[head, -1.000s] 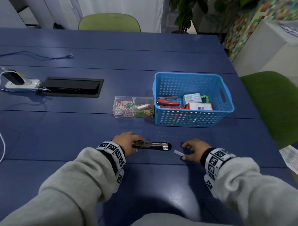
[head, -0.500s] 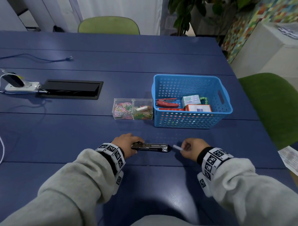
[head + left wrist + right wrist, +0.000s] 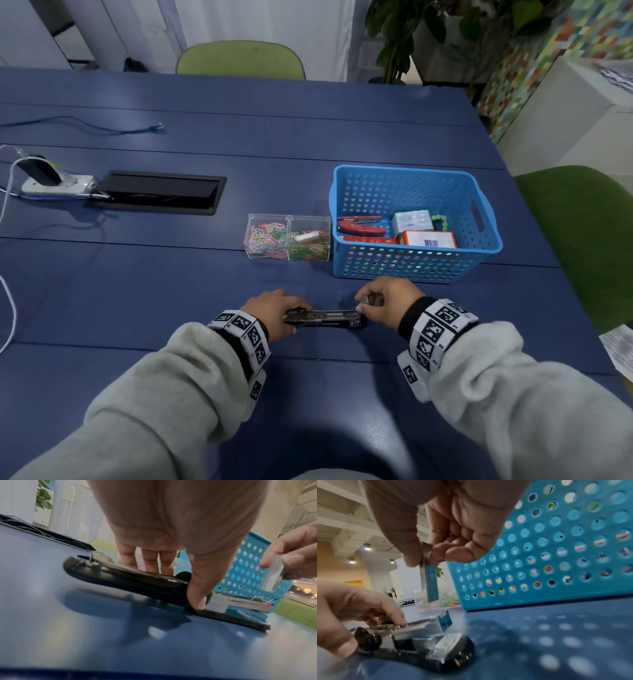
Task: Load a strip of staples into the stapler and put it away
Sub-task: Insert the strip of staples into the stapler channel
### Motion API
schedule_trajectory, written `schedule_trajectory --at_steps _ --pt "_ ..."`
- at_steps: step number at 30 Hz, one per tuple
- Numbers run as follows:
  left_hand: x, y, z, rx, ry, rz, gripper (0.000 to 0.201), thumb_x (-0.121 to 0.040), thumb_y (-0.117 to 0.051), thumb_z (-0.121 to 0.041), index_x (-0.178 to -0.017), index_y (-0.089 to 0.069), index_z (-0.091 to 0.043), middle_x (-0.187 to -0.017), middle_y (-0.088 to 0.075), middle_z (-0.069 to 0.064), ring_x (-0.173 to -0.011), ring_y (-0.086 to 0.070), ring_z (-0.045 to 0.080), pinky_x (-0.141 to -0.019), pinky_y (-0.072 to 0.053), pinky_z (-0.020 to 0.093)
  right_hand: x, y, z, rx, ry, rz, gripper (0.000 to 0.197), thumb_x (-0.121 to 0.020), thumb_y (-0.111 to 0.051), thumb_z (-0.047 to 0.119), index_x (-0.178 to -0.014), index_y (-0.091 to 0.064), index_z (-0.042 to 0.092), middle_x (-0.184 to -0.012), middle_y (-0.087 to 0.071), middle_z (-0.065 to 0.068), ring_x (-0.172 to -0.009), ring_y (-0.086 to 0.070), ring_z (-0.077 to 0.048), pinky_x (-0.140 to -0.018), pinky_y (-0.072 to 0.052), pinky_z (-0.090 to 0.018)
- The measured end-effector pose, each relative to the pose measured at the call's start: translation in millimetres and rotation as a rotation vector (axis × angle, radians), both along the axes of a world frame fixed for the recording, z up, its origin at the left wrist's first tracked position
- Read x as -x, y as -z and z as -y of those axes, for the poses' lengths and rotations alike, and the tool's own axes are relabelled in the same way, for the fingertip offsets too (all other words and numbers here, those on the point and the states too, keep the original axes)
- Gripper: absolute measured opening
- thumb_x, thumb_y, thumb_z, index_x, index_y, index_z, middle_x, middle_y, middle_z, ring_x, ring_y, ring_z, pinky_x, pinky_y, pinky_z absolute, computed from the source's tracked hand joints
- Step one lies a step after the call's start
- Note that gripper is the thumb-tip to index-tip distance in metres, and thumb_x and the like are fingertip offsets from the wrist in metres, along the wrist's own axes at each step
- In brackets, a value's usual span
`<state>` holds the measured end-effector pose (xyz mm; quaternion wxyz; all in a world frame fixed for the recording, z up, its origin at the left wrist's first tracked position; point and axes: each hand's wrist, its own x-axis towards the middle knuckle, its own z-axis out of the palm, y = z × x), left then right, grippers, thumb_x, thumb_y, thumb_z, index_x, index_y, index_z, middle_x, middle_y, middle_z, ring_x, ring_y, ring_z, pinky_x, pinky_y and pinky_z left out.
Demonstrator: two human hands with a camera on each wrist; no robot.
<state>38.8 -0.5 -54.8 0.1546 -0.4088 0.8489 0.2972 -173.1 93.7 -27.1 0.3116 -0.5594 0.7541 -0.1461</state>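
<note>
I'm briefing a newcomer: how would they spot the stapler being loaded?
Find the blue basket on the table. Just nearer the person, a black stapler lies opened flat between both hands. Unlike the red stapler, it is outside the basket.

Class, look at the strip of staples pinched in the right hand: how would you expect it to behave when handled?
The strip of staples hangs straight below the right hand, so probably stiff. It looks thin and shiny, likely light and slippery. Glued staples may snap apart if bent, so it should go gently into the stapler.
</note>
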Motion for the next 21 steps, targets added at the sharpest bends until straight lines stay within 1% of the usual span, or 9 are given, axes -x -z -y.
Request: schedule_trajectory --at_steps 1,2,4,6,10,14,17,19,21 --pt "0 0 0 0.003 0.002 0.004 0.046 -0.080 -0.064 -0.024 -0.120 -0.051 -0.041 -0.119 -0.053 0.004 -0.113 -0.051 0.027 -0.096 -0.045 0.041 0 -3 1 0.016 -0.013 -0.010 0.020 -0.077 -0.067 0.022 -0.094 -0.069 0.014 -0.066 -0.051 0.014 -0.058 -0.047 -0.002 -0.071 -0.042 -0.020" --pt "0 0 1 0.006 0.005 0.008 0.046 -0.080 -0.064 -0.024 -0.120 -0.050 -0.041 -0.119 -0.053 0.004 -0.114 -0.050 0.027 -0.096 -0.044 0.041 -1 -5 3 0.025 -0.037 -0.026 0.020 -0.077 -0.067 0.023 -0.095 -0.069 0.014 -0.069 -0.052 0.012 -0.060 -0.049 -0.005 -0.071 -0.041 -0.020" --pt "0 0 1 0.010 0.011 0.014 0.046 -0.080 -0.063 -0.024 -0.120 -0.051 -0.040 -0.120 -0.053 0.004 -0.114 -0.050 0.028 -0.097 -0.044 0.040 -2 -9 4 -0.013 -0.113 -0.082 0.022 -0.079 -0.065 0.025 -0.099 -0.068 0.015 -0.079 -0.052 0.007 -0.071 -0.050 -0.010 -0.073 -0.040 -0.019" --pt "0 0 1 0.013 0.016 0.015 0.045 -0.080 -0.063 -0.023 -0.120 -0.051 -0.040 -0.120 -0.053 0.004 -0.114 -0.050 0.027 -0.097 -0.043 0.040 -4 -10 6 -0.070 -0.177 -0.130 0.025 -0.081 -0.062 0.027 -0.103 -0.066 0.016 -0.086 -0.050 0.005 -0.077 -0.049 -0.011 -0.076 -0.041 -0.020" --pt "1 0 1 0.014 0.021 0.018 0.045 -0.080 -0.063 -0.024 -0.120 -0.051 -0.040 -0.121 -0.052 0.004 -0.114 -0.050 0.027 -0.097 -0.044 0.040 -7 -12 12 -0.105 -0.211 -0.156 0.027 -0.082 -0.061 0.029 -0.105 -0.065 0.017 -0.087 -0.050 0.004 -0.080 -0.048 -0.012 -0.077 -0.041 -0.022" --pt "1 0 2 0.011 0.023 0.020 0.045 -0.080 -0.063 -0.025 -0.120 -0.050 -0.042 -0.119 -0.052 0.004 -0.113 -0.050 0.028 -0.096 -0.043 0.040 -14 -15 18 -0.116 -0.257 -0.178 0.028 -0.082 -0.061 0.030 -0.106 -0.065 0.017 -0.079 -0.048 0.007 -0.080 -0.047 -0.012 -0.076 -0.039 -0.022" --pt "2 0 2 0.018 0.022 0.021 0.045 -0.080 -0.063 -0.025 -0.120 -0.050 -0.042 -0.119 -0.052 0.003 -0.114 -0.050 0.027 -0.095 -0.043 0.039 -17 -15 20 -0.153 -0.307 -0.211 0.027 -0.083 -0.060 0.028 -0.106 -0.065 0.014 -0.087 -0.050 0.004 -0.083 -0.049 -0.014 -0.081 -0.043 -0.026" --pt "3 0 3 0.021 0.024 0.023 0.045 -0.080 -0.063 -0.026 -0.120 -0.050 -0.042 -0.119 -0.053 0.003 -0.114 -0.050 0.027 -0.095 -0.043 0.039 -18 -14 21 -0.183 -0.328 -0.231 0.027 -0.084 -0.058 0.028 -0.106 -0.065 0.014 -0.092 -0.055 -0.001 -0.091 -0.055 -0.020 -0.086 -0.045 -0.030" --pt "3 1 3 0.023 0.026 0.021 0.045 -0.080 -0.064 -0.026 -0.119 -0.051 -0.043 -0.119 -0.053 0.004 -0.113 -0.051 0.027 -0.095 -0.043 0.040 -19 -13 23 -0.204 -0.347 -0.242 0.027 -0.084 -0.058 0.028 -0.106 -0.065 0.014 -0.099 -0.060 -0.005 -0.100 -0.057 -0.023 -0.087 -0.046 -0.031"
